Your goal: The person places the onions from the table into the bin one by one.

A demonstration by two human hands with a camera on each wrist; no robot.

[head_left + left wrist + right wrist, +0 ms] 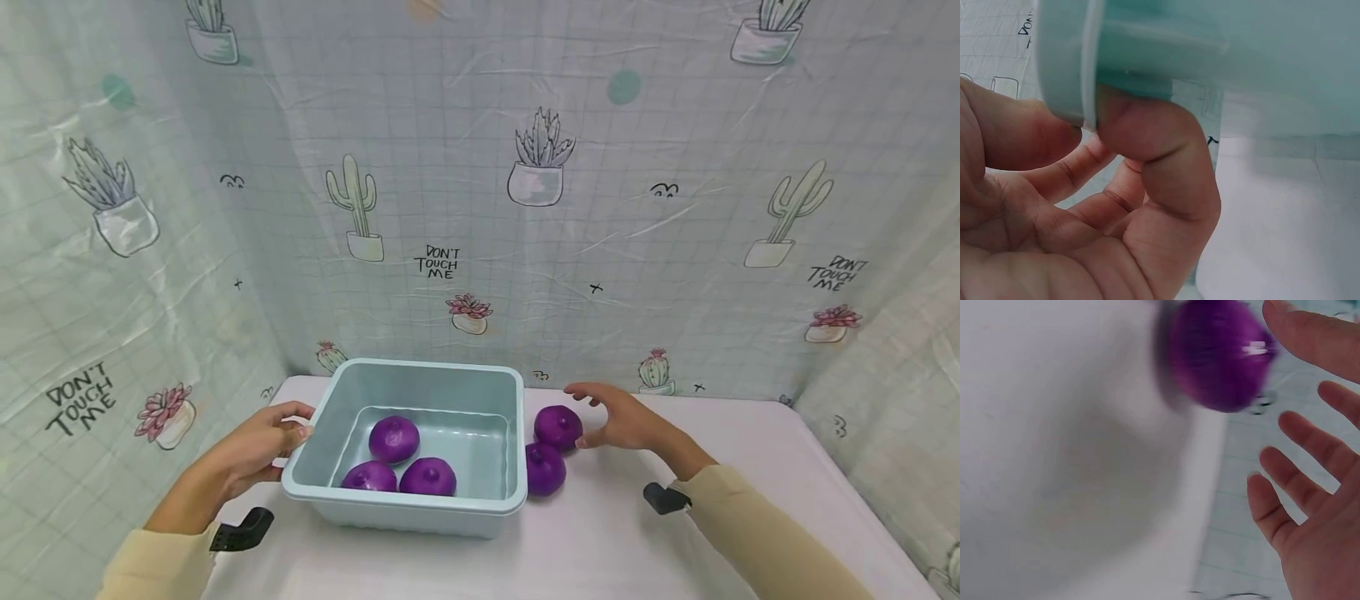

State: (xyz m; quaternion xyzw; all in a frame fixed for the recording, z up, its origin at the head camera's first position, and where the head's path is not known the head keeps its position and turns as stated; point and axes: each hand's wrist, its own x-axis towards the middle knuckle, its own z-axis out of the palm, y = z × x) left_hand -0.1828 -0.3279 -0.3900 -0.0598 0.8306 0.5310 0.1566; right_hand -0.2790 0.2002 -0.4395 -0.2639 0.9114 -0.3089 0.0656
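Note:
A pale blue-green plastic bin (420, 504) stands on the table, its left rim pinched between the thumb and bent finger of my left hand (251, 446). In the left wrist view the rim (1066, 62) sits between thumb and finger. Inside the bin lie three round purple onion-like balls (393, 439), each with a small nub. Two more lie against its right side, a far ball (558, 427) and a near ball (545, 469). My right hand (626, 421) is beside the far one, fingers spread and loosely bent, holding nothing. The right wrist view shows a purple ball (1219, 356) near the thumb.
A white table (600, 533) carries everything. Behind it and at both sides hangs a curtain (480, 217) printed with cacti and potted plants. Each wrist wears a black strap-like device, the left one (243, 531) close to the bin's front left corner.

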